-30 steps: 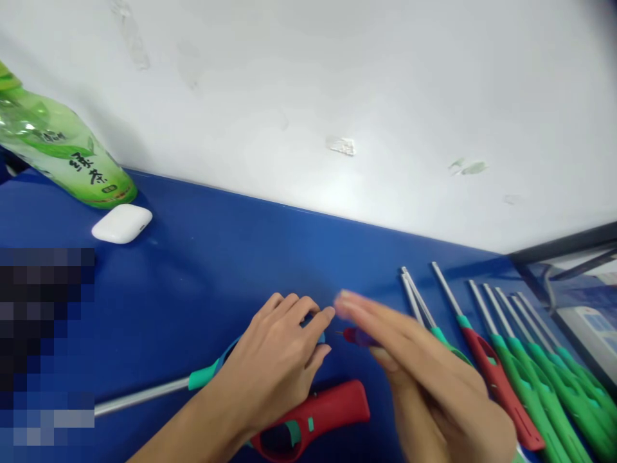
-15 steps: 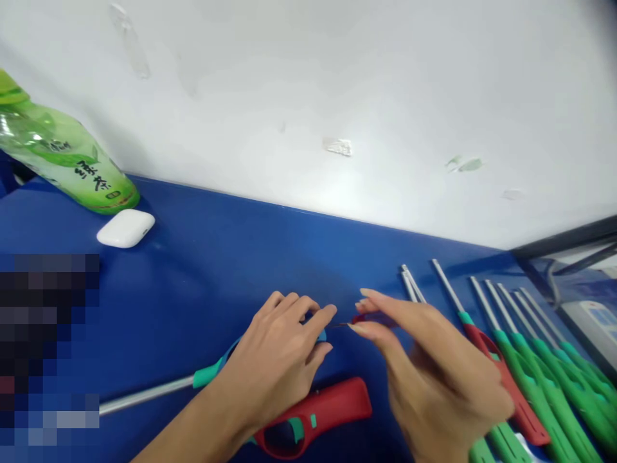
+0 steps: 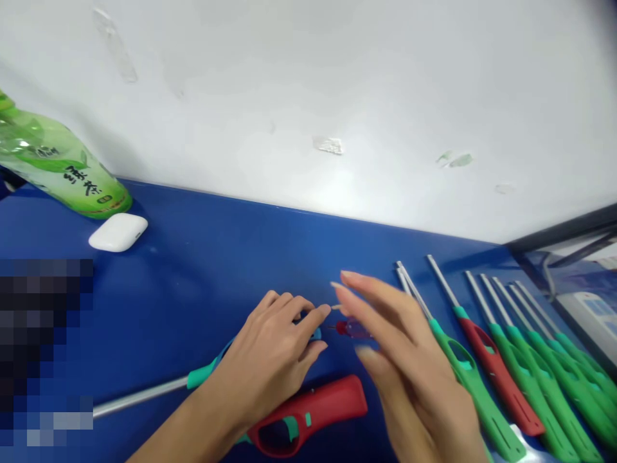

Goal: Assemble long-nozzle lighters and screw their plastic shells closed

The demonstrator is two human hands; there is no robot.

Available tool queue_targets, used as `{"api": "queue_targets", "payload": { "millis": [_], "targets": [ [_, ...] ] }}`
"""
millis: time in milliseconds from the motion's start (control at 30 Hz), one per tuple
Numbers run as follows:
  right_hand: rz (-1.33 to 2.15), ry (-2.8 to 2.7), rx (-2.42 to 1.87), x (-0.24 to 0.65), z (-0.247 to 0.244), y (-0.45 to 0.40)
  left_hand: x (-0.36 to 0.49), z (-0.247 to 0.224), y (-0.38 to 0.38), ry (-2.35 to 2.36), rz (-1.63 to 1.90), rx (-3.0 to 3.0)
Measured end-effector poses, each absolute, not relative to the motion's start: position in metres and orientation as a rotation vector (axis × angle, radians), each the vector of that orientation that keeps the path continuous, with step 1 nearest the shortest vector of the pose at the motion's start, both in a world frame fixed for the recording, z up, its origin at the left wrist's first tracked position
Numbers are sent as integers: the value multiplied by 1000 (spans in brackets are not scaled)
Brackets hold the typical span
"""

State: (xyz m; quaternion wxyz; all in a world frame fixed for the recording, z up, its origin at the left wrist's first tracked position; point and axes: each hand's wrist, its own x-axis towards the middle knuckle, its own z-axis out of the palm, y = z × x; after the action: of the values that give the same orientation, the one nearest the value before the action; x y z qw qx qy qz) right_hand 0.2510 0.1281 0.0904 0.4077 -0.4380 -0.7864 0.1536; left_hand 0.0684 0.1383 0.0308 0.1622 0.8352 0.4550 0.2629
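My left hand [image 3: 274,350] is closed over a blue-handled long-necked lighter [image 3: 315,334], most of whose handle is hidden under the palm. Its metal tube points to the lower left. To the right, my right hand [image 3: 414,366] has its thumb and fingertips spread around a small screwdriver [image 3: 354,329] with a clear red and purple handle. The handle's back end disappears into that hand. The screwdriver's thin shaft points left at the end of the blue lighter; contact is too small to make out. Just below both hands lies a red lighter [image 3: 313,415] with a green trigger.
Several green lighters [image 3: 525,373] and another red lighter [image 3: 501,373] lie side by side at the right of the blue table [image 3: 216,244]. A green tea bottle [image 3: 72,164] and a white earphone case [image 3: 118,232] are at the left. A white wall [image 3: 289,77] stands behind.
My right thumb and fingers have spread from a near-pinch by the screwdriver's tip, uncovering more of its handle. The left hand keeps its hold on the blue lighter. The view has shifted slightly.
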Motion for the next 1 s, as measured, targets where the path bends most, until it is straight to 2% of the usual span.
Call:
{"api": "queue_targets", "payload": {
  "millis": [67,200,367,500,700,867,1000],
  "targets": [
    [417,-1946,-1055,248,93,127,68,31,139,1286,751,2390],
    [228,-1797,-1039,242,97,131,68,31,139,1285,756,2405],
    [399,-1924,-1082,248,99,132,69,32,140,1305,795,2416],
    [234,-1746,-1041,250,95,135,69,32,141,1294,796,2426],
    [341,-2137,-1076,258,99,130,70,35,139,1327,740,2434],
    [119,-1965,-1124,263,90,130,70,41,137,1361,648,2462],
    [156,-2066,-984,266,85,131,70,41,135,1366,628,2475]
  ]
}}
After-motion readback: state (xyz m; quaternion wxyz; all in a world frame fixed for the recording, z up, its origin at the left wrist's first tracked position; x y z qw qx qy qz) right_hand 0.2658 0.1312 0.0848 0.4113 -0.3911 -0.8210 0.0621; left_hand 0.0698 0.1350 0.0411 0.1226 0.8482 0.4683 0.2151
